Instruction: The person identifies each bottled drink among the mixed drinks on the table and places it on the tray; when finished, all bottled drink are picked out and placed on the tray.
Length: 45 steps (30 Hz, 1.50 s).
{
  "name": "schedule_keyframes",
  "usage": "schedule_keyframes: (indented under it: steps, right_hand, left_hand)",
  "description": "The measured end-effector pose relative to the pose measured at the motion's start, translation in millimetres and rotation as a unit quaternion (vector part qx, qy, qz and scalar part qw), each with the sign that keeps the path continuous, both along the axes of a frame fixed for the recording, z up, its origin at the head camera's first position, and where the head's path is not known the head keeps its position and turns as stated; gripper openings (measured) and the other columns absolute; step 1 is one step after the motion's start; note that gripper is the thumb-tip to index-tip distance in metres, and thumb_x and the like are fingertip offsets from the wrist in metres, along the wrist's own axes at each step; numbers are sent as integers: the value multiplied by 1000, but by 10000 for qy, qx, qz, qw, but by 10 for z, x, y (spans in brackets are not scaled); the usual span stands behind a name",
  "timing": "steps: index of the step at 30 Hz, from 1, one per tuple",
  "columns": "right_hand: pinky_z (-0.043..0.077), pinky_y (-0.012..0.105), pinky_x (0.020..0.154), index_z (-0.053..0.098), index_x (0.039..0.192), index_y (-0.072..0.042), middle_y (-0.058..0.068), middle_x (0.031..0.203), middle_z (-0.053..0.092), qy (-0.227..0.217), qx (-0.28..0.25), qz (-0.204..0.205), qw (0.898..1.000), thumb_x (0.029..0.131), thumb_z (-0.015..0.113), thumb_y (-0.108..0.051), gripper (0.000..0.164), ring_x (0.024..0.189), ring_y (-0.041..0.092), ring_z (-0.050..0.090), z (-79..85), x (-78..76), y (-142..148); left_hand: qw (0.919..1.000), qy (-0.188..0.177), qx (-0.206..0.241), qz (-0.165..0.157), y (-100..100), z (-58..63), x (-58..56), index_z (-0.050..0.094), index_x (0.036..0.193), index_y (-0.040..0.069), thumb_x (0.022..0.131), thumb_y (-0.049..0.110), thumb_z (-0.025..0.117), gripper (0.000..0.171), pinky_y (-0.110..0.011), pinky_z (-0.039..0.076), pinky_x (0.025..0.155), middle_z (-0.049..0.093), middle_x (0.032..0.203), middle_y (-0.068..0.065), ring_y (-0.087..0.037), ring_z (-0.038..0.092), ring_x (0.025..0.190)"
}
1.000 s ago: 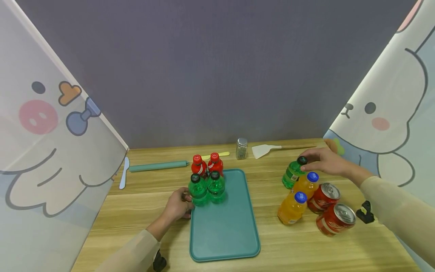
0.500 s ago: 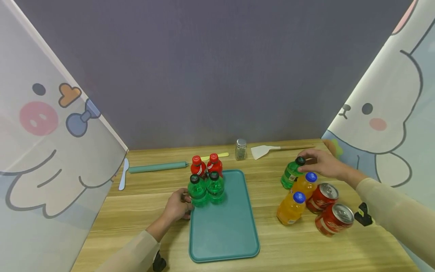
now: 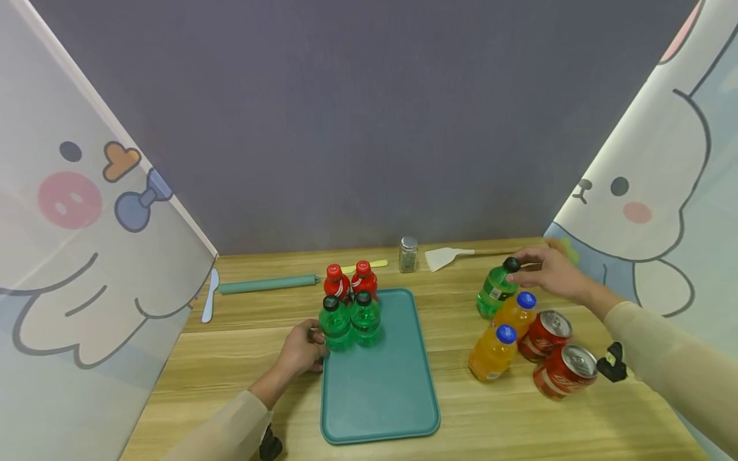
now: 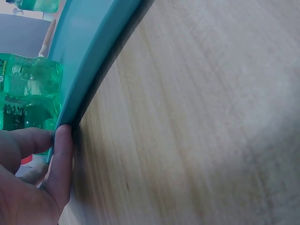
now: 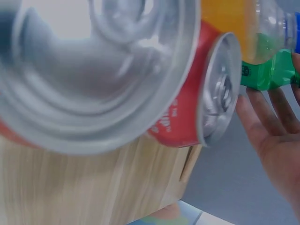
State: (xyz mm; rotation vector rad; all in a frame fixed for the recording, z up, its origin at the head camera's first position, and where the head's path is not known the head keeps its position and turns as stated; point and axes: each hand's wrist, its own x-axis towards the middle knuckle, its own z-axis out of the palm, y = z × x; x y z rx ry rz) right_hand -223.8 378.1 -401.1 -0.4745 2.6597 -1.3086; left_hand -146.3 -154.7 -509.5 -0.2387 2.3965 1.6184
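My left hand (image 3: 302,346) pinches the left rim of a teal tray (image 3: 380,400); in the left wrist view the thumb and a finger (image 4: 62,164) lie on either side of that rim. Two green soda bottles (image 3: 336,330) with black caps stand on the tray beside this hand, with two red-capped bottles (image 3: 364,280) behind them. At the right, my right hand (image 3: 544,275) holds a green soda bottle (image 3: 496,291) near its black cap. The bottle leans a little to the right; whether its base touches the table cannot be told.
Two orange juice bottles (image 3: 493,354) with blue caps and two red soda cans (image 3: 564,372) stand just in front of the right hand. Along the back lie a rolling pin (image 3: 268,283), a white spatula (image 3: 442,257) and a glass shaker (image 3: 409,255). A pale blue knife (image 3: 210,296) lies far left.
The green bottle in my right hand has tilted to the right, and its cap has risen slightly with the hand. My left hand and the tray stay in place.
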Motion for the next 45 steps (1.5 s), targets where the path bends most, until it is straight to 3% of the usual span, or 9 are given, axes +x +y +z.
schedule_keyframes:
  steps: [6,12,19,28,38,45]
  right_hand:
    - [65,30,79,65,124,1,23,125,65,365,46,-166,9992,96,74,-19,35,103,18,71,159,6,-37]
    - [63,25,81,61,129,-5,12,121,67,79,173,-521,9985,98,71,-33,43,101,10,68,380,45,-121]
    - [64,25,79,62,128,-7,-3,110,70,145,-78,-940,9954,95,75,-34,45,96,12,69,708,152,-330]
    - [64,26,80,61,128,-4,-5,110,69,190,-558,-544,9968,98,72,-25,39,97,12,69,980,254,-603]
    - [62,28,87,67,123,-10,5,115,71,-125,-450,-167,9988,95,75,-32,36,103,20,68,977,441,-1052]
    - [61,31,91,65,123,-5,12,118,68,-513,-1000,153,9935,94,77,-22,36,106,23,67,879,542,-1367]
  left_hand:
    - [10000,14,-9,-15,4,10,-14,53,135,-4,82,-17,67,56,-40,63,51,55,95,-13,-21,60,72]
    - [10000,51,-19,-18,3,1,-16,54,135,-4,82,-16,67,56,-39,63,50,55,95,-13,-20,59,71]
    - [10000,46,-16,-18,-7,6,-12,53,136,-4,83,-16,67,56,-39,63,51,56,96,-14,-21,59,72]
    - [10000,18,-67,-1,-23,9,-6,54,135,-4,84,-15,66,53,-39,63,51,56,97,-14,-21,60,73]
    - [9999,60,82,-4,-13,19,21,54,136,-4,83,-15,66,55,-40,62,49,55,96,-14,-21,59,68]
    - [9999,78,106,-8,-17,17,24,54,135,-5,83,-16,66,54,-41,62,49,55,97,-15,-21,59,70]
